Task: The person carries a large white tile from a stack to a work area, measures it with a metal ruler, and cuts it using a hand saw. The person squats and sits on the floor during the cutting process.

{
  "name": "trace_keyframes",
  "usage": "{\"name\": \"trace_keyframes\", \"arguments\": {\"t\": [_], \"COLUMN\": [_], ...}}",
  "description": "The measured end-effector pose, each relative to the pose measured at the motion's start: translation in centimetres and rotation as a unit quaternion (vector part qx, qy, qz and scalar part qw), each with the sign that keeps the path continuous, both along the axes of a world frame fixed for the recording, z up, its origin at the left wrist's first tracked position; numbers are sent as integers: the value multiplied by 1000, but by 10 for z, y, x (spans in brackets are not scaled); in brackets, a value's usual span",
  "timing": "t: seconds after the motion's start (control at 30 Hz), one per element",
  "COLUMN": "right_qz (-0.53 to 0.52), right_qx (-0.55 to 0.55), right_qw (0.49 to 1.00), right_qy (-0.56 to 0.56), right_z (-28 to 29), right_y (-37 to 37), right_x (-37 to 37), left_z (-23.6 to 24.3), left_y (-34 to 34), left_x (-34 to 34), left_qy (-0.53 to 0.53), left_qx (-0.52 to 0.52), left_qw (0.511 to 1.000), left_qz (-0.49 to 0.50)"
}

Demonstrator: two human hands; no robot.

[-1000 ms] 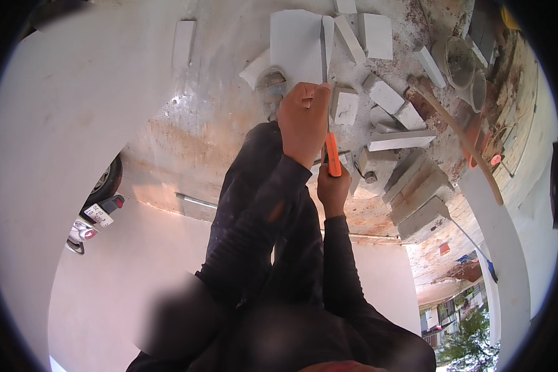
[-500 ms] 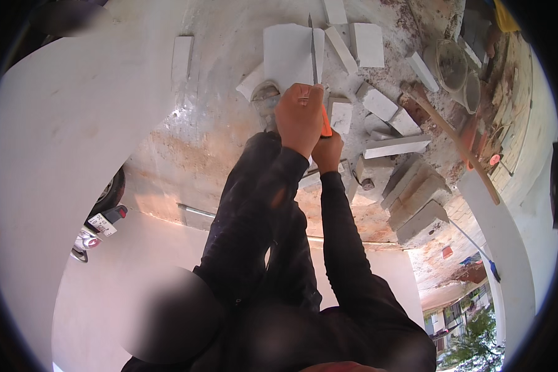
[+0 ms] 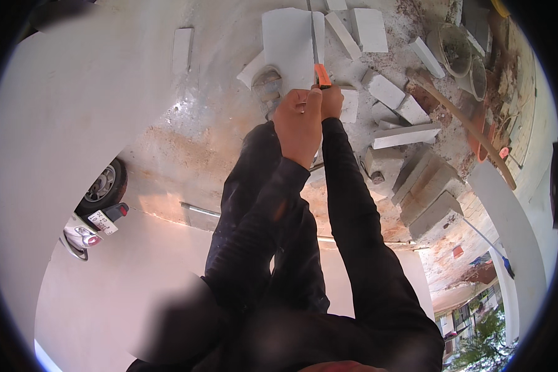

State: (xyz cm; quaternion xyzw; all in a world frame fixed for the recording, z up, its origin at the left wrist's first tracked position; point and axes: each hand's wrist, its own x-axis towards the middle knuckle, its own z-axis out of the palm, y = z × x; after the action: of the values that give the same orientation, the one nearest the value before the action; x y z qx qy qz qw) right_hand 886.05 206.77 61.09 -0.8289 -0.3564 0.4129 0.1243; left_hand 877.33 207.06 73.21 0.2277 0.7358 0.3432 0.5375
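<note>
A handsaw with an orange handle [image 3: 322, 75] is gripped in my right hand [image 3: 333, 102], whose fingers wrap its rear end. Its long thin blade [image 3: 314, 37] points away from me, lying over a broad white block [image 3: 285, 46] on the floor. Just left of the handle, my left hand [image 3: 297, 127] is closed with curled fingers and the thumb beside them. What it holds, if anything, is hidden. My shoe [image 3: 267, 87] is against the near left side of the block, and another white piece [image 3: 250, 68] sticks out beside it.
Cut white blocks [image 3: 383, 90] lie scattered to the right, with a stack of larger blocks [image 3: 428, 183] nearer me. Dusty buckets [image 3: 454, 51] and a long wooden handle [image 3: 462, 118] are farther right. A single white strip [image 3: 182, 49] lies left; a vehicle wheel [image 3: 104, 185] shows behind.
My right hand has pushed the saw forward, away from me, so its handle is now beyond my left hand. The left hand has stayed closed and shifted slightly nearer.
</note>
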Motion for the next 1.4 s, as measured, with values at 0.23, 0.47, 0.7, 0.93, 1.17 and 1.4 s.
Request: {"name": "trace_keyframes", "arguments": {"t": [0.23, 0.47, 0.7, 0.93, 1.17, 1.4], "right_qz": [-3, 7, 21, 12, 4, -4], "right_qx": [32, -4, 62, 54, 45, 98], "right_qw": [999, 1000, 997, 998, 999, 995], "right_qy": [42, 6, 38, -3, 7, 27], "right_z": [72, -4, 41, 1, 5, 34], "right_y": [-143, -8, -129, -63, -81, -127], "right_x": [-27, -7, -23, -9, -7, -37], "left_z": [4, -9, 5, 2, 5, -3], "left_y": [-4, -15, -9, -20, -10, -18], "left_x": [-33, -8, -21, -9, -17, -31], "left_qy": [32, -4, 46, -15, -30, 6], "left_qx": [4, -6, -11, -25, 1, -10], "left_qw": [999, 1000, 999, 1000, 999, 999], "left_qz": [33, -3, 12, 11, 37, 34]}}
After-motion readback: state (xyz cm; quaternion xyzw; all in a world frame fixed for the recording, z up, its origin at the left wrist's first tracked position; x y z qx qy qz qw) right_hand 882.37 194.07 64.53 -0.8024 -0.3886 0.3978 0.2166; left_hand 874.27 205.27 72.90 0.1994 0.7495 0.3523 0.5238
